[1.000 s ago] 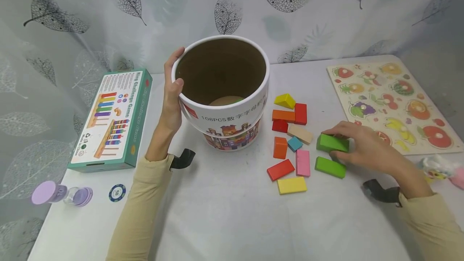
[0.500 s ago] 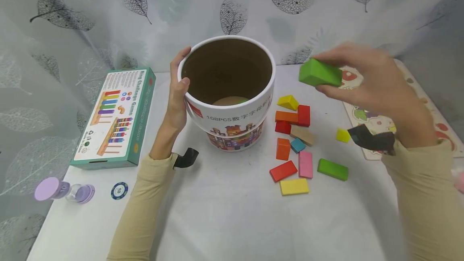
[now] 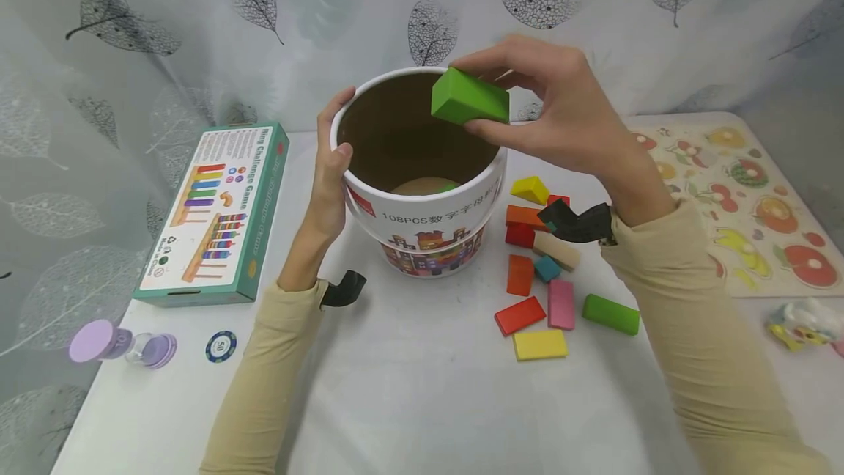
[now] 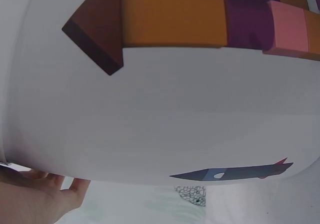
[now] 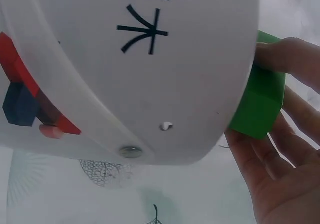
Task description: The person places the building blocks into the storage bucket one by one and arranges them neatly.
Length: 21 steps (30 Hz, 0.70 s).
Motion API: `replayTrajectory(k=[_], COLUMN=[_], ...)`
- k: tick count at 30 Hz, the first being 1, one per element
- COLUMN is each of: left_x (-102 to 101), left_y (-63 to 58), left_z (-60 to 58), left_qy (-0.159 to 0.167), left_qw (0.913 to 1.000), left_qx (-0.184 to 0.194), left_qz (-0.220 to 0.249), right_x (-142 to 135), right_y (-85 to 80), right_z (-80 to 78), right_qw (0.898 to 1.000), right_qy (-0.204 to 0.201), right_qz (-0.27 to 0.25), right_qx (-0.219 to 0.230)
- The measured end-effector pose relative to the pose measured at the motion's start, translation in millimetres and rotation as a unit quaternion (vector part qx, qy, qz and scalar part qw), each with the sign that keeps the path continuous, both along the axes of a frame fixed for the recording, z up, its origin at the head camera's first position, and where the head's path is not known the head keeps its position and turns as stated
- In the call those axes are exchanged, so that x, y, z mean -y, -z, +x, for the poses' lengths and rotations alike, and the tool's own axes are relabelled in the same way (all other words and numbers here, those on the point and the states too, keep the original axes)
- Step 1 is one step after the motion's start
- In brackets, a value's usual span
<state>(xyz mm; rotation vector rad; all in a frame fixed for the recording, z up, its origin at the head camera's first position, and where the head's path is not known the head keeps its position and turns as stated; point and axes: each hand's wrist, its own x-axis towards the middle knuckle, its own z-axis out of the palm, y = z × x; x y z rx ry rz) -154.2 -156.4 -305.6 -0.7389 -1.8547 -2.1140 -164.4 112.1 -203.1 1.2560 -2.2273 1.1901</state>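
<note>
A white printed bucket (image 3: 428,215) stands upright at the middle of the table, its mouth facing up. My left hand (image 3: 330,174) grips its left rim, thumb on the front side and fingers round the back. Over the right part of the mouth, my right hand (image 3: 560,108) pinches a green block (image 3: 469,97) between thumb and fingers. In the right wrist view the green block (image 5: 260,99) shows partly behind the bucket's wall. A bit of green shows on the bucket's floor. Beside the bucket lie several loose blocks, among them a second green block (image 3: 610,314) and a yellow block (image 3: 540,345).
A Ring Challenge Game box (image 3: 211,215) lies at the left, with a purple hourglass (image 3: 121,345) and a poker chip (image 3: 220,346) in front of it. On the right are a fruit puzzle board (image 3: 745,196) and a small figurine (image 3: 801,322). A leaf-patterned curtain (image 3: 369,13) hangs behind.
My right hand has picked up the green block from the table and carried it up and left over the bucket. My left hand keeps its grip on the rim.
</note>
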Motion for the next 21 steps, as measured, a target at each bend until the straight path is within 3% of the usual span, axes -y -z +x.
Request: replayTrajectory(k=[7, 15, 21], left_x=[1, 1, 1], left_y=[0.4, 1.0, 0.9], left_z=[-0.5, -0.8, -0.8], left_qy=[0.0, 0.003, 0.006], left_qw=[1.0, 1.0, 1.0], left_qx=[-0.003, -0.004, -0.005], left_qz=[-0.002, 0.005, 0.004], right_x=[2, 1, -8], right_y=[5.8, 8.8, 5.5], right_z=[0.6, -1.6, 6.6], right_qw=[0.999, 0.999, 0.999], right_qy=[0.012, -0.013, 0.004], right_qz=[-0.001, -0.015, 0.004], right_qx=[0.033, 0.05, 0.036])
